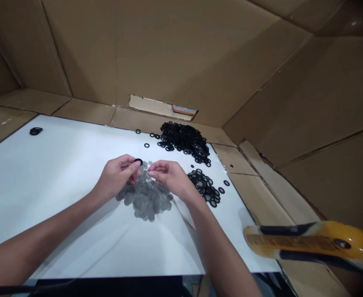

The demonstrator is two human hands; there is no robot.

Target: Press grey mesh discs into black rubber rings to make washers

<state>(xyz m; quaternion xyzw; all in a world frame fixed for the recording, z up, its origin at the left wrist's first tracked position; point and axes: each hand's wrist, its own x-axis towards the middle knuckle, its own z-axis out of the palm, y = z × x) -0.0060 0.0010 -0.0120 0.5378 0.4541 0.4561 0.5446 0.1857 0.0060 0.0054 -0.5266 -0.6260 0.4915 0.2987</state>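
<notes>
Between the thumb and fingers of my left hand [121, 172] is a black ring [138, 161], held above the white tabletop. To its right, my right hand [166, 175] is closed in a pinch; whatever is at its fingertips is too small to make out. Beneath both hands spreads a loose pile of thin grey discs [149, 202], partly covered by the fingers. Right of my right wrist lies a heap of black rings with grey centres [203, 185]. Farther back is a larger mound of plain black rings [184, 140].
A few stray rings [147, 145] lie left of the mound, and others [36, 130] at the far left corner. Cardboard walls [169, 53] enclose the white table [76, 144]. A yellow and black object [311, 241] juts over the right edge.
</notes>
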